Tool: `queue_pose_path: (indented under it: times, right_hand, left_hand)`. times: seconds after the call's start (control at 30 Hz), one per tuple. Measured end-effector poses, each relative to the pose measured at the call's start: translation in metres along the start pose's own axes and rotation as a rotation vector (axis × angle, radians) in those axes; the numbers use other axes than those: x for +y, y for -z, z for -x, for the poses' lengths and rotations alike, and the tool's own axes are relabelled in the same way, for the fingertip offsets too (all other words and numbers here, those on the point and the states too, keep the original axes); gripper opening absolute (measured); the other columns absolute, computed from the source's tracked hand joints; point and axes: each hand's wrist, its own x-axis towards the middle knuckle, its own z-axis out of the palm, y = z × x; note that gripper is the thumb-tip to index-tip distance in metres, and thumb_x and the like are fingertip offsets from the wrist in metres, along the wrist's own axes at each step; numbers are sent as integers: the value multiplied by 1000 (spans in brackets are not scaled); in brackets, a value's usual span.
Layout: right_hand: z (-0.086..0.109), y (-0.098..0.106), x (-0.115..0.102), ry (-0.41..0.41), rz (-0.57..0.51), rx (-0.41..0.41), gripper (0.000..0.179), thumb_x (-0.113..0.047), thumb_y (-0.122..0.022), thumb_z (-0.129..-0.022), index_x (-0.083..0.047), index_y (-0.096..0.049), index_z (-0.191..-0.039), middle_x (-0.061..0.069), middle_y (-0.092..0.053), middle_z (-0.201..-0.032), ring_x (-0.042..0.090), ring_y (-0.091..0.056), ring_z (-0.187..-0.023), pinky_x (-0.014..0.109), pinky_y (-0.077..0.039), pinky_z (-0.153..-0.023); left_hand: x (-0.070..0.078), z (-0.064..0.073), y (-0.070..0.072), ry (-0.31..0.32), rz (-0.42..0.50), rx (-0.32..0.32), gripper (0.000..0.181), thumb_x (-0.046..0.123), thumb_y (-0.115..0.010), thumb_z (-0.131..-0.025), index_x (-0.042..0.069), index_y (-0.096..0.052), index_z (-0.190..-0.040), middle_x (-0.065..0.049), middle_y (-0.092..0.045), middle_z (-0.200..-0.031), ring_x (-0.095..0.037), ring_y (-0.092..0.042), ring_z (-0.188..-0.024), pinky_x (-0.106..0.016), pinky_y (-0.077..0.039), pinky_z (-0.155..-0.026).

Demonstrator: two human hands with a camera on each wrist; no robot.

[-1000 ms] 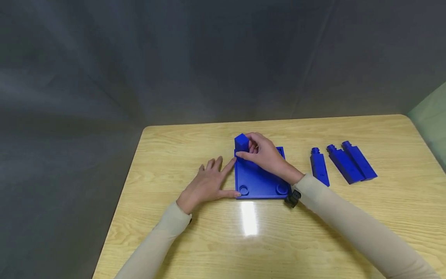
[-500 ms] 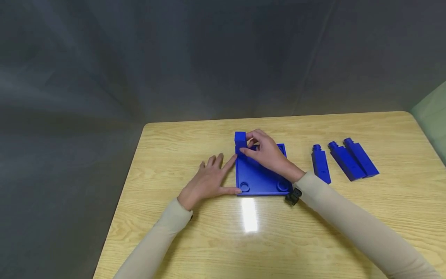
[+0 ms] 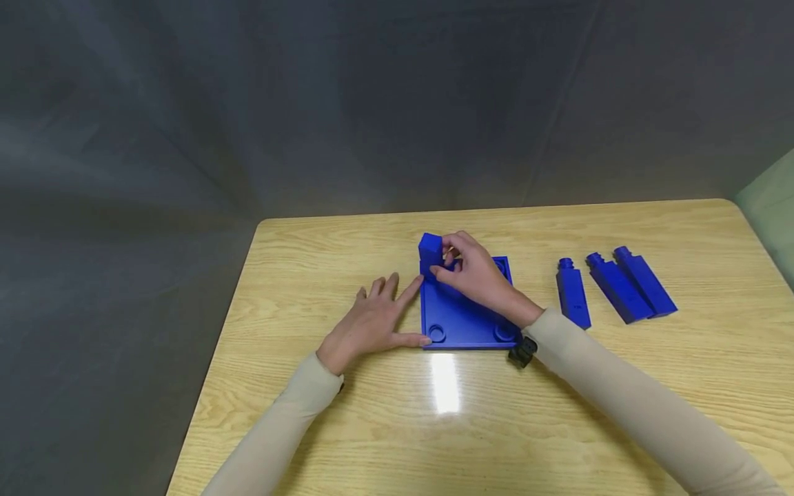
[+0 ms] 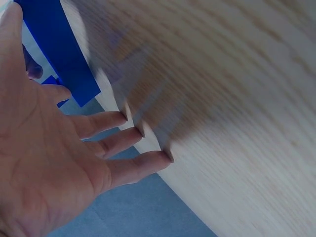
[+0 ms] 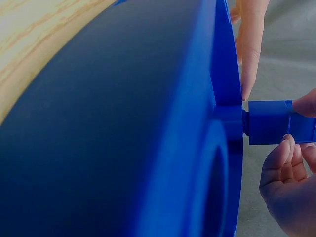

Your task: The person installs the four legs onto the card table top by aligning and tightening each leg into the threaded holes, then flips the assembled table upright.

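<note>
A blue square tabletop piece [image 3: 462, 317] lies with its raised rim and round corner sockets facing up. At its far left corner a blue square toy-table leg [image 3: 431, 249] stands upright, its narrow neck at the socket [image 5: 229, 118] in the right wrist view. My right hand [image 3: 477, 272] pinches this leg between thumb and fingers. My left hand [image 3: 366, 324] lies spread at the left side, with index fingertip and thumb touching the tabletop piece's edge. In the left wrist view, the other fingers of the left hand [image 4: 54, 148] extend straight onto the wood.
To the right lie three loose blue legs with threaded ends: one by itself [image 3: 572, 296], a second [image 3: 619, 291] and a third [image 3: 646, 284] side by side. The wooden table [image 3: 298, 289] ends at a dark curtain [image 3: 397, 110] behind.
The leg has turned about its upright axis in my right hand, and the right thumb has shifted slightly. My left hand keeps its place on the edge.
</note>
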Motion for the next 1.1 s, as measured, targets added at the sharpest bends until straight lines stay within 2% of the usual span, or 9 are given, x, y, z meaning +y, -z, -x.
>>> queue_pose_path:
  times: [0.2, 0.37, 0.43, 0.5, 0.6, 0.77, 1.1]
  right_hand:
    - [-1, -1, 0, -16, 33, -1, 57, -20, -85, -98, 1, -61, -145, 11, -57, -105, 25, -59, -88, 33, -50, -74]
    - [0, -3, 1, -28, 8, 10, 35, -23, -86, -99, -3, -64, -118, 10, -57, -100, 24, -58, -86, 33, -48, -72]
    - [0, -4, 1, -29, -7, 12, 31, -22, -85, -99, -3, -64, -112, 11, -58, -102, 25, -59, -87, 33, -48, -74]
    - [0, -5, 1, -23, -12, 14, 29, -20, -84, -100, -1, -66, -113, 12, -58, -105, 26, -60, -89, 33, -49, -76]
    - [0, -3, 1, -14, -2, 18, 33, -18, -84, -100, 2, -69, -121, 14, -59, -112, 28, -61, -95, 36, -50, -80]
    - [-1, 0, -1, 12, 7, 16, 37, -16, -85, -99, 4, -70, -126, 14, -63, -119, 28, -64, -100, 36, -51, -81]
    - [2, 1, 0, 11, 11, 11, 27, -12, -83, -98, 0, -69, -117, 13, -65, -108, 24, -64, -86, 29, -50, -72]
  left_hand:
    - [0, 1, 0, -1, -10, 2, 116, 89, -57, -92, 29, -8, -178, -29, -28, -172, -50, -34, -153, -77, -37, -111]
    - [1, 2, -2, -2, -11, 0, 116, 88, -57, -92, 28, -8, -178, -28, -28, -172, -50, -35, -153, -77, -37, -111]
    - [1, 2, -2, 0, -12, 1, 116, 89, -56, -92, 28, -8, -178, -28, -28, -172, -50, -35, -152, -77, -37, -111]
    - [1, 2, -3, 1, -15, 4, 116, 89, -56, -92, 28, -8, -178, -28, -29, -172, -50, -35, -152, -77, -38, -111]
    - [2, 1, -1, 4, -18, 4, 116, 89, -56, -92, 29, -8, -178, -28, -29, -172, -50, -35, -153, -77, -37, -111]
    - [2, 0, 0, 5, -25, -1, 116, 91, -54, -91, 29, -8, -178, -28, -29, -172, -50, -35, -153, -77, -38, -111]
    - [2, 0, 1, 3, -21, -5, 117, 91, -55, -91, 28, -8, -178, -28, -29, -172, -50, -36, -152, -77, -38, -111]
